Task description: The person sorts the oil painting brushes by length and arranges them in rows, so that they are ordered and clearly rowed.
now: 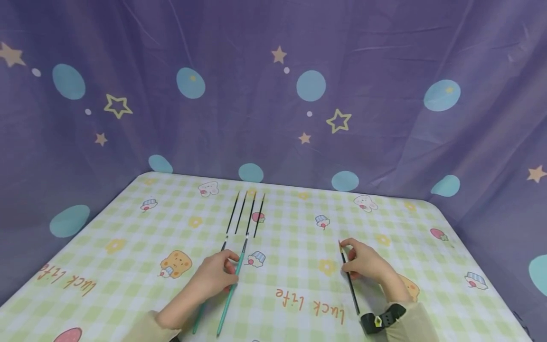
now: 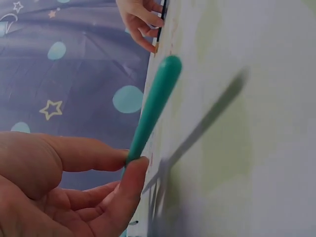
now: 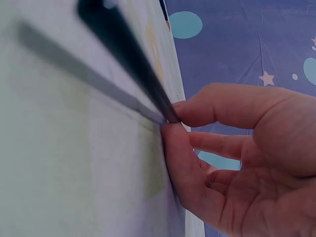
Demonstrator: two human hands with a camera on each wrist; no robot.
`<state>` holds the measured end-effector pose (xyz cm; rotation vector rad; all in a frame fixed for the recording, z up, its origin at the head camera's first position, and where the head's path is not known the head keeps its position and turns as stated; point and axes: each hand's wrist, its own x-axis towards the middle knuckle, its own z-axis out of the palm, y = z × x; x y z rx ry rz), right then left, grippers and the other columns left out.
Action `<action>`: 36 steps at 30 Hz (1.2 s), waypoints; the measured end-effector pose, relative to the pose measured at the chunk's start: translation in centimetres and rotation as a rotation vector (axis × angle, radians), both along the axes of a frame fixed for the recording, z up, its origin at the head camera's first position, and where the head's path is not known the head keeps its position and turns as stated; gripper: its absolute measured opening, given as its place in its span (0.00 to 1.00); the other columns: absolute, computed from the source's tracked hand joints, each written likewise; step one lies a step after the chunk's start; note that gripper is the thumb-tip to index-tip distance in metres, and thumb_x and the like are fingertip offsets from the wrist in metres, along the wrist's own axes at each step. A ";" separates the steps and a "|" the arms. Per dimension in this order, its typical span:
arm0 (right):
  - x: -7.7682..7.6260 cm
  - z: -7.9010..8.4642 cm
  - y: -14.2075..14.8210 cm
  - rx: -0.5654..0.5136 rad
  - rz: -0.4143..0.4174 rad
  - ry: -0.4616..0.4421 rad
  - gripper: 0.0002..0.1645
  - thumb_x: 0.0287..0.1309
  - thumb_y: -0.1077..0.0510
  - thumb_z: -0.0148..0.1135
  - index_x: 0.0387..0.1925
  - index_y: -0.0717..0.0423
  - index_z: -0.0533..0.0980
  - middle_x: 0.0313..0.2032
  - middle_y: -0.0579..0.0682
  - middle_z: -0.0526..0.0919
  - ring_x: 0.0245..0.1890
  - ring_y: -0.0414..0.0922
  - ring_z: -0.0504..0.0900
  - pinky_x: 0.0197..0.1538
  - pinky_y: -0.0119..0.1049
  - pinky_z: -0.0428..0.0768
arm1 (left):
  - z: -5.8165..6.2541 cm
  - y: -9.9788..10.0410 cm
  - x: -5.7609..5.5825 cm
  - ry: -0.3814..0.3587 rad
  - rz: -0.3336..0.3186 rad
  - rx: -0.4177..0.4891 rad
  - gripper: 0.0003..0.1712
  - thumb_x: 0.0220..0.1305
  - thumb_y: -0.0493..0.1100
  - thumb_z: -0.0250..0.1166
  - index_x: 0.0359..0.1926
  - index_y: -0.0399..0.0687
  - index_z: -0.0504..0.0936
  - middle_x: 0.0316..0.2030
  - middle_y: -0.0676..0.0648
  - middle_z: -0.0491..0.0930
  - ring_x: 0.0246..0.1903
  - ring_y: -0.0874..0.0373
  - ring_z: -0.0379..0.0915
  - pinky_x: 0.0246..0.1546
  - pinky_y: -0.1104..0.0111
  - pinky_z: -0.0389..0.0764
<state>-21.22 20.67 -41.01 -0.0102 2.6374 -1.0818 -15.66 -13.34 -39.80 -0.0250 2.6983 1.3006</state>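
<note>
My left hand [image 1: 215, 276] pinches a green-handled paintbrush [image 1: 229, 297] between thumb and index finger. In the left wrist view, the rounded end of its green handle [image 2: 158, 98] stands a little off the cloth, with a shadow beside it. Another green-handled paintbrush [image 1: 198, 317] lies to its left, partly hidden under the hand. On the right, my right hand [image 1: 365, 261] pinches a black paintbrush [image 1: 351, 287] near its bristle end, and the handle points toward me. The right wrist view shows that dark handle [image 3: 128, 57] tilted above its shadow.
Several thin black paintbrushes [image 1: 232, 213] lie side by side at the back, left of the middle. A green checked tablecloth [image 1: 290, 266] with printed pictures covers the table. Behind it hangs a purple curtain [image 1: 239, 123] with stars and dots.
</note>
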 end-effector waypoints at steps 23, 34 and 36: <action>-0.1 -0.1 0.1 0.000 0.007 0.006 0.35 0.43 0.66 0.65 0.57 0.57 0.66 0.33 0.54 0.70 0.22 0.44 0.72 0.24 0.35 0.77 | -0.3 -1.0 0.1 0.011 -0.031 -0.191 0.19 0.45 0.30 0.63 0.43 0.37 0.74 0.20 0.50 0.71 0.11 0.61 0.70 0.17 0.70 0.70; 0.0 0.0 -0.1 0.015 0.005 0.034 0.35 0.43 0.66 0.65 0.57 0.57 0.66 0.32 0.53 0.72 0.19 0.43 0.73 0.23 0.34 0.76 | 0.0 -0.7 0.1 -0.005 -0.040 -0.256 0.20 0.44 0.30 0.63 0.42 0.38 0.73 0.19 0.50 0.70 0.11 0.61 0.69 0.15 0.71 0.68; 0.1 0.1 -0.1 0.017 0.004 0.048 0.35 0.43 0.66 0.64 0.57 0.58 0.66 0.32 0.53 0.72 0.19 0.43 0.73 0.23 0.34 0.75 | 0.0 -0.6 0.1 -0.001 -0.043 -0.259 0.19 0.44 0.30 0.63 0.42 0.39 0.73 0.19 0.50 0.70 0.11 0.61 0.69 0.15 0.71 0.68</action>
